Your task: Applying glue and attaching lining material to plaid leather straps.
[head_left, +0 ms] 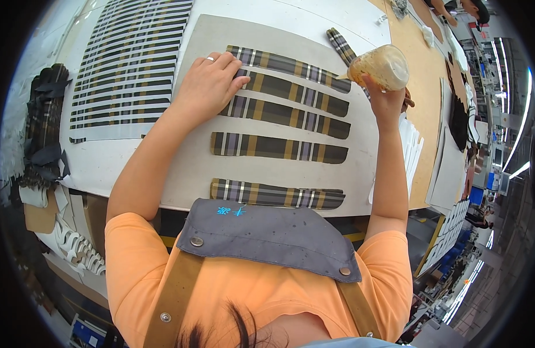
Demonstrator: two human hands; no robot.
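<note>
My left hand [212, 84] rests at the left ends of the upper plaid fabric strips [285, 64], its fingers slightly bent and apart, pressing lightly on them. Several strips, green, olive and grey with white lines, lie in spaced rows on a grey board [273, 177]. My right hand [386, 98] grips a translucent, amber-stained squeeze bottle [383, 64], tilted with its nozzle pointing left at the right end of the top strip. Another folded plaid piece [340, 43] lies behind the bottle.
A sheet of striped cut pieces [122, 64] lies left, beside dark fabric scraps [44, 110]. White strips [409, 156], a tan board [424, 185] and grey sheets [441, 180] are at the right. Other people's arms [447, 11] show at the upper right.
</note>
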